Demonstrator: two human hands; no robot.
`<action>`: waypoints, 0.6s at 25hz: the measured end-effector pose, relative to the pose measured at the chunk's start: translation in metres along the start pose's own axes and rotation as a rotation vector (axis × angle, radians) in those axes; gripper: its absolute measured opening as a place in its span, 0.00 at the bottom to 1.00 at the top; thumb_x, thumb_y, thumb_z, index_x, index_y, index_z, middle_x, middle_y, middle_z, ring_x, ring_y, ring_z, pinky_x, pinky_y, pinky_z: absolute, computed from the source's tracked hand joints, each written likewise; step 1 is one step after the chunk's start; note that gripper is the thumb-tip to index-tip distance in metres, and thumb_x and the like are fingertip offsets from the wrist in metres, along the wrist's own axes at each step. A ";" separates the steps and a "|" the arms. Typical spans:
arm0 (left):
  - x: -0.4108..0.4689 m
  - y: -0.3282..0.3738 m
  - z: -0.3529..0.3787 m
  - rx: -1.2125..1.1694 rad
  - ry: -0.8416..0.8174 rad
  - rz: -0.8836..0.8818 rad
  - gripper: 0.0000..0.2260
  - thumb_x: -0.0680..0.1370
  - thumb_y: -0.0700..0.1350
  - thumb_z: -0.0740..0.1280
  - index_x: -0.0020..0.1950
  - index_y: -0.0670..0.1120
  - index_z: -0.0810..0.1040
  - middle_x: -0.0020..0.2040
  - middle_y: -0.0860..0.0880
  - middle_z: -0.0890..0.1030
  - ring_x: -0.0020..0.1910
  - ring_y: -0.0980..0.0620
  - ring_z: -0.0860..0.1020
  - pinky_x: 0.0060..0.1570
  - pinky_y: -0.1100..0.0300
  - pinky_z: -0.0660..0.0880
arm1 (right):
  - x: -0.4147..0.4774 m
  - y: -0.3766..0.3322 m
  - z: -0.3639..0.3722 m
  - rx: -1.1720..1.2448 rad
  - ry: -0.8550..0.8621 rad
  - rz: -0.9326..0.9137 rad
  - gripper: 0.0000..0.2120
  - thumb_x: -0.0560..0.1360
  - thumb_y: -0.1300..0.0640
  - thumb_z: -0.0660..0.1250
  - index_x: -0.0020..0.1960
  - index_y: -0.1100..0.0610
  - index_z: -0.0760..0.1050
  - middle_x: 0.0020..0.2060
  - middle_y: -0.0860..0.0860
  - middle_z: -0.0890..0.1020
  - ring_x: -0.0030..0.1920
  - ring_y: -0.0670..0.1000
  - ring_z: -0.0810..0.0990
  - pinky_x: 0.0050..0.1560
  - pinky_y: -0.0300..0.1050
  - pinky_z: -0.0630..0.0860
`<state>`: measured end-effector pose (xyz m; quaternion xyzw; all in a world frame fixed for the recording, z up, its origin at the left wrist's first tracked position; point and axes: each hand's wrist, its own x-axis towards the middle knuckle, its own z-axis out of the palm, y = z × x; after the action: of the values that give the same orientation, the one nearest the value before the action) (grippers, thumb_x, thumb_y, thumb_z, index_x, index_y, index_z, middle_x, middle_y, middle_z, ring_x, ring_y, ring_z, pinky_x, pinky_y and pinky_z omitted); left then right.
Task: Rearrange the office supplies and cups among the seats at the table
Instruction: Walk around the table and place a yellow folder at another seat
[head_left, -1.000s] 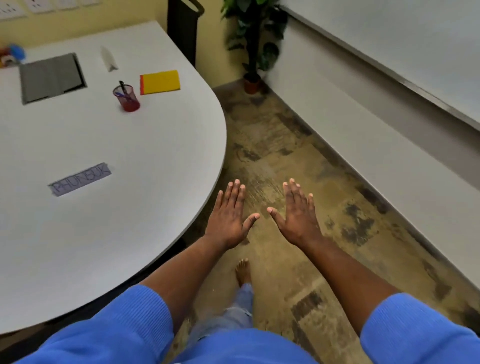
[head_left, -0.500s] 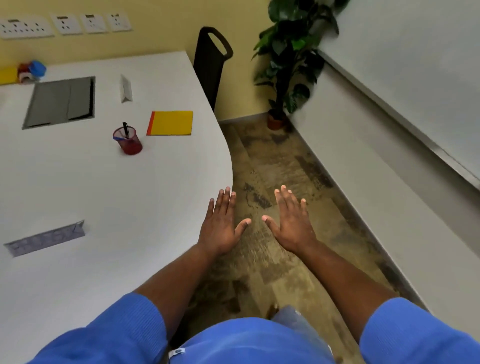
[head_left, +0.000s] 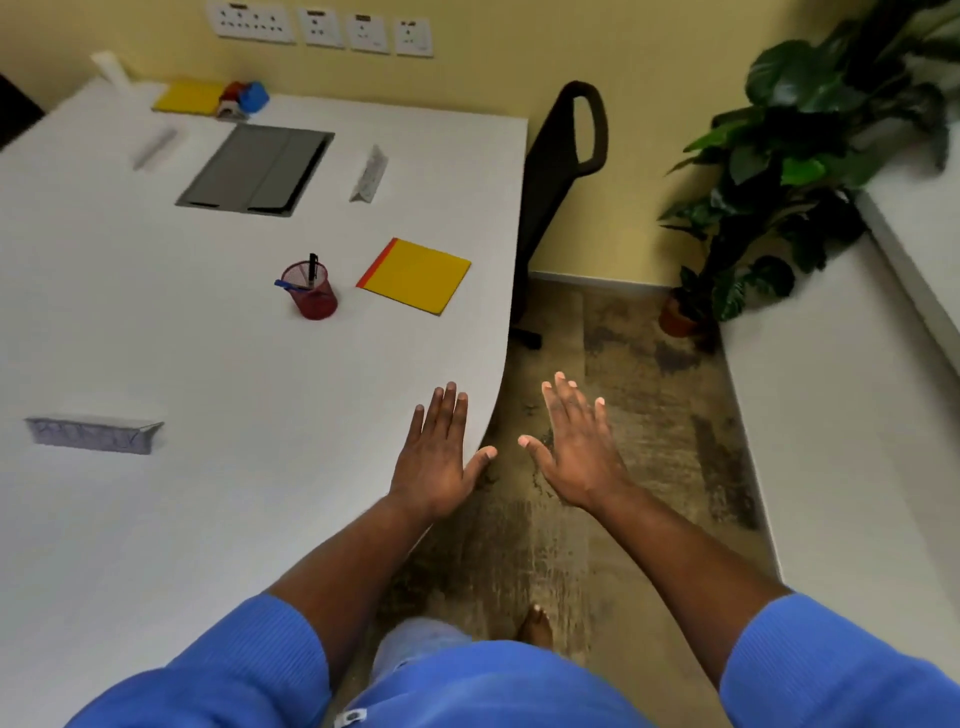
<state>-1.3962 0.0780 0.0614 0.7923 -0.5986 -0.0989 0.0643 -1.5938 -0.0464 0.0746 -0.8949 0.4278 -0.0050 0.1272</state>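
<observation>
hands hung flat and empty, palms down, fingers spread apart on both. the left hand (head_left: 434, 457) was over the curved edge of the white table (head_left: 208, 395), its thumb out past the rim; whether it touched the top could not be told. the right hand (head_left: 576, 452) hovered beside it over the mottled brown floor (head_left: 649, 405), clear of the table. blue sleeves (head_left: 228, 670) covered both upper arms, and 1 bare foot (head_left: 535, 626) showed below.

further in on the table stood a red mesh pen cup (head_left: 311, 291) with a black pen (head_left: 312, 267) upright in it and a blue pen (head_left: 291, 285) leaning over its rim. just to its right lay a yellow notebook (head_left: 418, 275) with a red spine, near the table edge and apart from the cup. a folded name card (head_left: 93, 434) sat well to the left of the hands; its writing was too blurred to read. a 2nd folded card (head_left: 370, 174) stood beyond the cup, also unreadable. beside that was a grey hatch (head_left: 257, 169) set in the tabletop. at the far corner lay a 2nd yellow pad (head_left: 188, 97), with a red and blue cluster (head_left: 244, 98) of small items just beside it, too small to identify.

wall sockets (head_left: 317, 26) lined the yellow wall. a black chair (head_left: 563, 171) stood against the table's far right edge, and a potted plant (head_left: 779, 171) filled the corner.
</observation>
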 end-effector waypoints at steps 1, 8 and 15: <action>0.015 0.008 -0.001 -0.022 0.005 -0.024 0.39 0.80 0.70 0.38 0.83 0.47 0.37 0.82 0.47 0.33 0.81 0.48 0.33 0.81 0.46 0.40 | 0.022 0.012 -0.008 -0.006 -0.020 -0.034 0.39 0.80 0.31 0.46 0.83 0.51 0.41 0.82 0.51 0.40 0.82 0.53 0.39 0.80 0.62 0.41; 0.121 0.014 0.008 -0.037 0.099 -0.198 0.39 0.82 0.69 0.42 0.84 0.46 0.39 0.83 0.46 0.35 0.82 0.48 0.35 0.81 0.47 0.41 | 0.166 0.049 -0.032 -0.011 -0.098 -0.262 0.39 0.81 0.32 0.48 0.83 0.51 0.39 0.82 0.51 0.39 0.81 0.51 0.37 0.79 0.62 0.39; 0.234 -0.005 0.029 -0.112 0.121 -0.338 0.40 0.81 0.70 0.42 0.84 0.44 0.42 0.83 0.45 0.39 0.82 0.47 0.38 0.81 0.45 0.44 | 0.289 0.074 -0.040 -0.079 -0.109 -0.397 0.39 0.80 0.30 0.46 0.83 0.49 0.39 0.82 0.49 0.38 0.81 0.50 0.37 0.79 0.60 0.38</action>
<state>-1.3361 -0.1453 0.0138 0.8813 -0.4456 -0.0934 0.1266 -1.4724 -0.3215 0.0675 -0.9649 0.2353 0.0353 0.1114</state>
